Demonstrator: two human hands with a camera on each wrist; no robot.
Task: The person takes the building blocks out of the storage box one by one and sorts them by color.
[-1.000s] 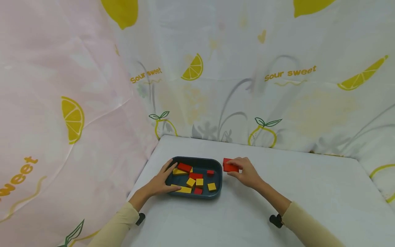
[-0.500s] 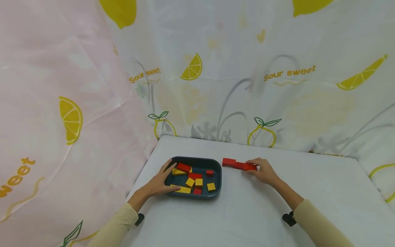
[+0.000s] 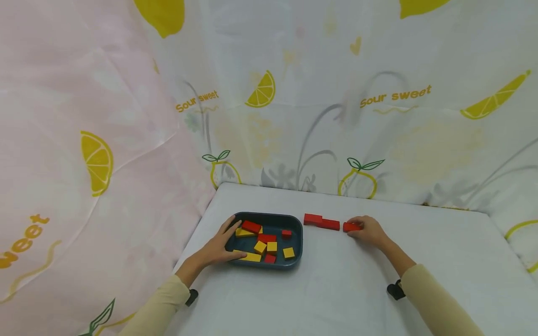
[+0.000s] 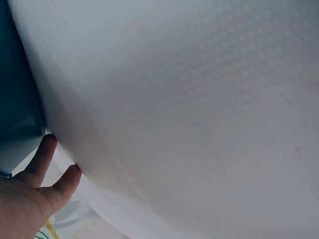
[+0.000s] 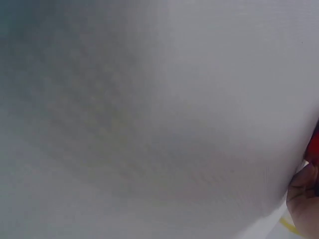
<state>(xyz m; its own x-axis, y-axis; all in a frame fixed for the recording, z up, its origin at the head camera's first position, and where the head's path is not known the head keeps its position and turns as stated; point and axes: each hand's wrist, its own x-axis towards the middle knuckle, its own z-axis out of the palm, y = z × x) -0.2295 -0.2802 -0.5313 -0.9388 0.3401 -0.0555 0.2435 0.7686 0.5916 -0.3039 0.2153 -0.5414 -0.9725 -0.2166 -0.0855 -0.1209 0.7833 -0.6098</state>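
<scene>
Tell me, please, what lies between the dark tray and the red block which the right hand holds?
In the head view, at least two red blocks lie there; a narrow white gap separates them from the held block.

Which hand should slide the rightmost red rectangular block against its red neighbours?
Probably the right hand: its fingers grip that red rectangular block, near two more red rectangular blocks. The left hand is at the dark blue rectangular tray.

White cloth (image 5: 199, 109), hand (image 5: 305, 199) at right edge, cropped red block (image 5: 313, 148) beside it
</scene>
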